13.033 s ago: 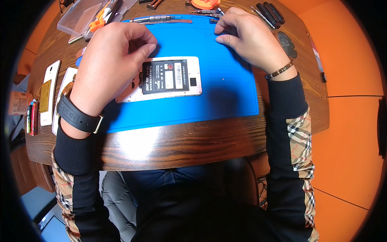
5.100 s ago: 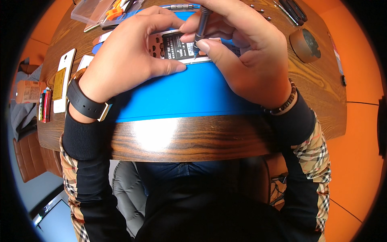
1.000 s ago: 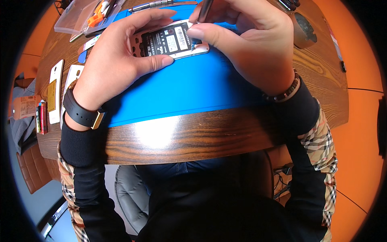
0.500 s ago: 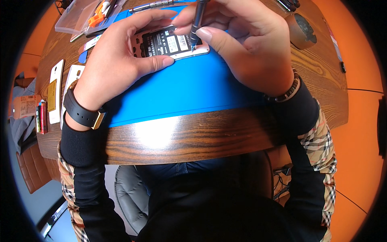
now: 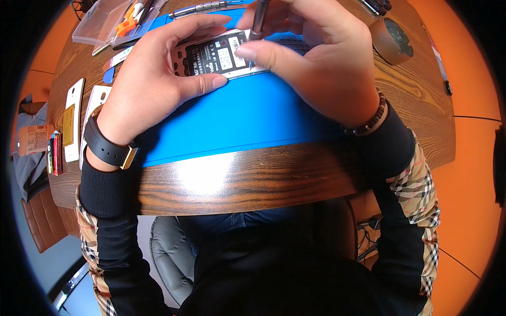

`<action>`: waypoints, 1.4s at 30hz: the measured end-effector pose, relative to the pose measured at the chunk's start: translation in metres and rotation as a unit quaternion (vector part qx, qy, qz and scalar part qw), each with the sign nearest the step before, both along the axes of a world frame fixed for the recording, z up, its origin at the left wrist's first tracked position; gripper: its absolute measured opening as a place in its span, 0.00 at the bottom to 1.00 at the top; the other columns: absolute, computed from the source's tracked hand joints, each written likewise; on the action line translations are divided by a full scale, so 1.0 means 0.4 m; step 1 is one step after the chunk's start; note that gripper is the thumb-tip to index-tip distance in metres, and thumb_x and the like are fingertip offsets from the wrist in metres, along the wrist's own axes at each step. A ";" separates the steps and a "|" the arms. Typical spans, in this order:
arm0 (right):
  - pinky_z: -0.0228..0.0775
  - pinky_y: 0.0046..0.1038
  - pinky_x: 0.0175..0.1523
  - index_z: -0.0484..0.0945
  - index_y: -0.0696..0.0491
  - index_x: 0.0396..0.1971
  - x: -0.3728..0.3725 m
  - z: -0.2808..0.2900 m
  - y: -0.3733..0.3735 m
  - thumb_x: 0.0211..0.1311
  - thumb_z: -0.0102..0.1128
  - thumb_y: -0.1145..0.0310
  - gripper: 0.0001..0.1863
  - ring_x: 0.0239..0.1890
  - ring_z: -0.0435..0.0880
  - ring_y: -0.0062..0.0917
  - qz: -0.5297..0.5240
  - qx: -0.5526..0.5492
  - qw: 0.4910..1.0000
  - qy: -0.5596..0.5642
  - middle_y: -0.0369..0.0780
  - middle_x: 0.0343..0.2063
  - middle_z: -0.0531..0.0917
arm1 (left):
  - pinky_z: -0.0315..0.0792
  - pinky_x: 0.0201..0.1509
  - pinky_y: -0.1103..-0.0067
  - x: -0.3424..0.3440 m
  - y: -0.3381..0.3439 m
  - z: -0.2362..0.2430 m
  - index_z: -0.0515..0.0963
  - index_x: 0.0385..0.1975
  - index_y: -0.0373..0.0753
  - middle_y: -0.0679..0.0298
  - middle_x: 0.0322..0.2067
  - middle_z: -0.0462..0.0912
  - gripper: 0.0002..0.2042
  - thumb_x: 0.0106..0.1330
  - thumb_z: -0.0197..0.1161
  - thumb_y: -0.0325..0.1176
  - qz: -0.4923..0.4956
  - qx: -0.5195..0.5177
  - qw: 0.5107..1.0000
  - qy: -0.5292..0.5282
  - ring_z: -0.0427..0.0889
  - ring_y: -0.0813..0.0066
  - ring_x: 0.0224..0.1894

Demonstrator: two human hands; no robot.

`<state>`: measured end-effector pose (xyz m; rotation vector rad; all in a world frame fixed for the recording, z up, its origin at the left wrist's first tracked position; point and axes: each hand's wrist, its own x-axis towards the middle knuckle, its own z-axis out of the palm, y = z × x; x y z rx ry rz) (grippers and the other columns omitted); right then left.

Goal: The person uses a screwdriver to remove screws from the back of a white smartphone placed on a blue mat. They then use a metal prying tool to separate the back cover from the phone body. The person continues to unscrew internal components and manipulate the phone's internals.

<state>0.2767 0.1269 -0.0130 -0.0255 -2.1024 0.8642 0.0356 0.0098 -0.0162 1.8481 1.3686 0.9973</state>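
My left hand [image 5: 147, 79] steadies a phone [image 5: 224, 57] with its back cover off, the thumb along the near edge and the fingers curled over the far side. A black battery with a white label shows inside the phone. In my right hand [image 5: 327, 68] a dark pen-shaped screwdriver [image 5: 259, 21] stands nearly upright, pinched between thumb and fingers. Its thin tip comes down at the right end of the phone, where the thumb partly covers it. The fingertips behind the shaft are blurred. Under the phone lies a blue mat [image 5: 247, 118].
A clear plastic box [image 5: 95, 31] with orange-handled tools is at the far left. Another metal screwdriver [image 5: 197, 8] lies on the mat's far edge. White phone covers [image 5: 74, 118] rest at the left, and a round brown pot [image 5: 392, 41] stands at the right on the wooden table.
My right thumb has slid left across the screwdriver, and the fingers behind have shifted, as in a twist. My left hand and the phone hold their place.
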 end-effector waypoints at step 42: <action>0.85 0.29 0.58 0.83 0.53 0.72 0.016 0.011 0.001 0.66 0.75 0.83 0.33 0.52 0.88 0.27 -0.004 0.024 0.999 -0.038 0.42 0.51 0.87 | 0.69 0.85 0.66 0.016 -0.010 0.001 0.73 0.77 0.33 0.54 0.70 0.82 0.38 0.66 0.81 0.20 0.001 -0.035 0.994 -0.108 0.79 0.63 0.76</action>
